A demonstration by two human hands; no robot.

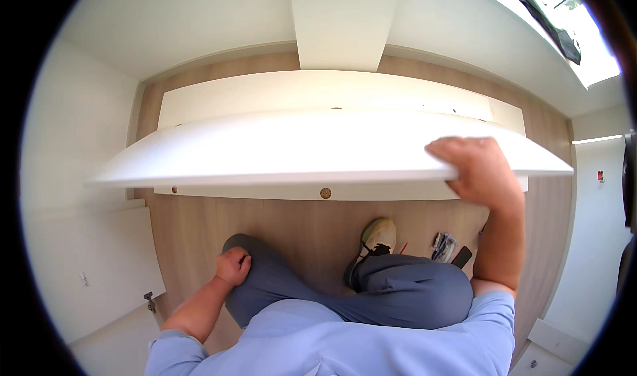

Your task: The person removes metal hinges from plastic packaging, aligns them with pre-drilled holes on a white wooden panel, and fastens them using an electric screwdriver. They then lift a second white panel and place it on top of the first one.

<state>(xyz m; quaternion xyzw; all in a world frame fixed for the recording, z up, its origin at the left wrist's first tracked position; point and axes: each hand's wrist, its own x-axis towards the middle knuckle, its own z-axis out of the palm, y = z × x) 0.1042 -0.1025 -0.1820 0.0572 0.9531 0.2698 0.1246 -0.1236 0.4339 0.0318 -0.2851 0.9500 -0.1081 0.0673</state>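
Observation:
A long white panel (298, 147) spans the view in front of me, raised and tilted, its near edge toward me. My right hand (476, 169) grips that near edge toward the right end, thumb on top and the fingers partly hidden by the board. Under it lies a second white board (259, 192) with round brown holes along its near side; its middle is hidden by the raised panel. My left hand (233, 266) is curled into a fist on my left knee, with nothing visible in it.
Wood-look floor (298, 223) runs between white walls. Beside my right knee lie a clear plastic bag of small parts (443, 247) and a dark flat object (461, 257). White boards (99, 263) with a metal hinge (150, 301) are at the left. A window is at upper right.

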